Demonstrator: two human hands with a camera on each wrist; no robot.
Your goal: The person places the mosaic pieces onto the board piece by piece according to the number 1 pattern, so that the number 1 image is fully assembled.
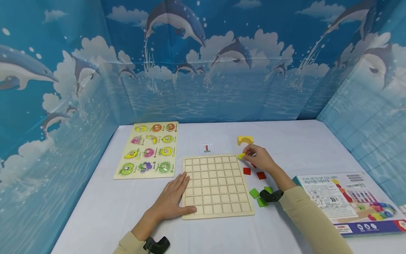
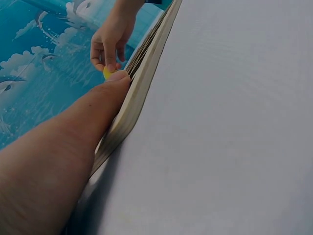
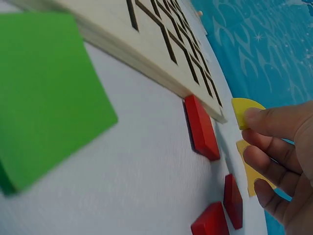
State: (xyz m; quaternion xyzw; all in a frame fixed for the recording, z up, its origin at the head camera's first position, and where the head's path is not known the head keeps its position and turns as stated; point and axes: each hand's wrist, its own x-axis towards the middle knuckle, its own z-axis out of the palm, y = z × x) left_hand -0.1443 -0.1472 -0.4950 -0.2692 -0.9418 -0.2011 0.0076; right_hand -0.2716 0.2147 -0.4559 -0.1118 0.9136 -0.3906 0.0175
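Right hand (image 1: 260, 158) pinches a yellow tile (image 1: 241, 156) at the grid board's (image 1: 217, 185) top-right corner; left hand (image 1: 172, 197) lies flat, steadying it. All cells empty; red tiles (image 1: 253, 173) and green tiles (image 1: 258, 195) wait alongside.

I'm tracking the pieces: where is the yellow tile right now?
In the head view, the yellow tile is pinched in the right hand at the grid board's far right corner, near the red tiles.

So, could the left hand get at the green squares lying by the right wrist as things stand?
Probably not easily. The left hand rests flat on the grid board's left edge, and the green squares lie past its right side, beside the right forearm. It would have to cross the whole board.
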